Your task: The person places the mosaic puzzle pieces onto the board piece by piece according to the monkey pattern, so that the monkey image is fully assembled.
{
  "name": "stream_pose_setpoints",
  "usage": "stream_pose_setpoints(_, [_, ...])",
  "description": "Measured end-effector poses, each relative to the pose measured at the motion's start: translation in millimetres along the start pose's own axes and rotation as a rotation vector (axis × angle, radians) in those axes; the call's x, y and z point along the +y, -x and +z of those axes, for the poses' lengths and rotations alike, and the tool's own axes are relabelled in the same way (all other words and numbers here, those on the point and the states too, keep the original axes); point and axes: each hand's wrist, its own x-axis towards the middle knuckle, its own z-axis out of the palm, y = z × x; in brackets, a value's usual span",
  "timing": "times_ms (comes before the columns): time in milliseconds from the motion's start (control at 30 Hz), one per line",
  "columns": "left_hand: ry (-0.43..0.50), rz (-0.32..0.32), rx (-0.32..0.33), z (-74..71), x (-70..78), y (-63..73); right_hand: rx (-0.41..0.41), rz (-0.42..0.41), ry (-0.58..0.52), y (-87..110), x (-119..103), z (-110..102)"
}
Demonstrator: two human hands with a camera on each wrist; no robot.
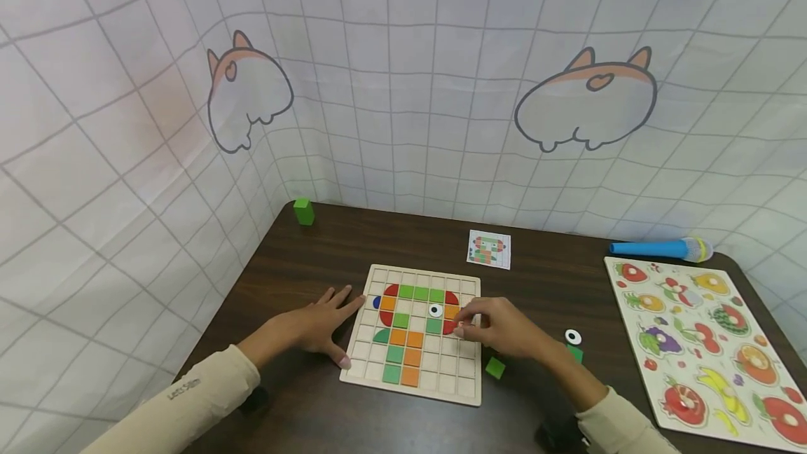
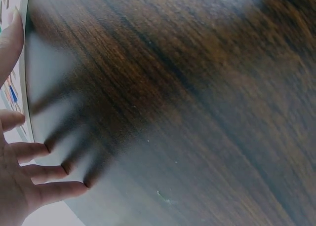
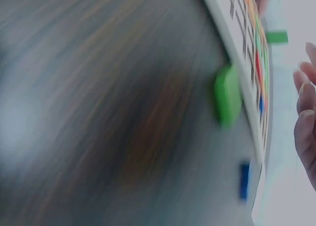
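Note:
A square wooden grid board [image 1: 438, 370] lies on the dark table, bearing coloured pieces: green and orange squares, red quarter-rounds, a blue half-round and a white eye piece [image 1: 436, 310]. My left hand [image 1: 315, 324] is spread at the board's left side, thumb and index fingertip at its edge; in the left wrist view its fingers [image 2: 42, 174] are straight. My right hand [image 1: 501, 328] reaches over the right edge, thumb and index fingertips close together beside a red quarter-round [image 1: 448, 328]. I cannot tell whether they hold a piece.
A green block [image 1: 494, 368] lies just right of the board; farther right are another eye piece [image 1: 572, 336] and a green piece [image 1: 575, 353]. A pattern card [image 1: 489, 249] lies behind. Fruit puzzle [image 1: 712, 349] and blue microphone [image 1: 658, 249] are right; a tall green block [image 1: 304, 211] stands back left.

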Motion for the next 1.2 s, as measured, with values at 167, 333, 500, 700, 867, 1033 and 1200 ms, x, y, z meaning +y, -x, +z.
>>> stream_pose_setpoints(167, [0.007,0.005,0.000,2.2,-1.6,0.0,0.035,0.068,0.020,41.9,20.1,-20.6])
stream_pose_setpoints(333, [0.009,0.004,0.007,1.4,-2.7,-0.1,0.067,0.103,0.049,73.5,31.5,-29.5])
stream_pose_setpoints(500, [0.013,0.010,0.009,-0.6,-3.8,0.6,0.066,0.130,0.063,83.9,30.7,-22.1])
stream_pose_setpoints(700, [0.019,0.004,0.010,-0.3,-2.8,0.9,0.039,0.136,0.103,77.4,24.9,-8.2])
stream_pose_setpoints(867, [0.020,0.003,0.009,0.8,-0.9,0.3,0.043,0.148,0.162,72.3,22.0,0.9])
stream_pose_setpoints(1033, [0.018,0.008,0.009,1.0,0.4,-0.5,0.049,0.171,0.205,69.9,20.6,6.8])
stream_pose_setpoints(1200, [0.011,0.021,0.005,0.4,0.8,-1.0,0.020,0.177,0.193,69.9,18.4,7.7])
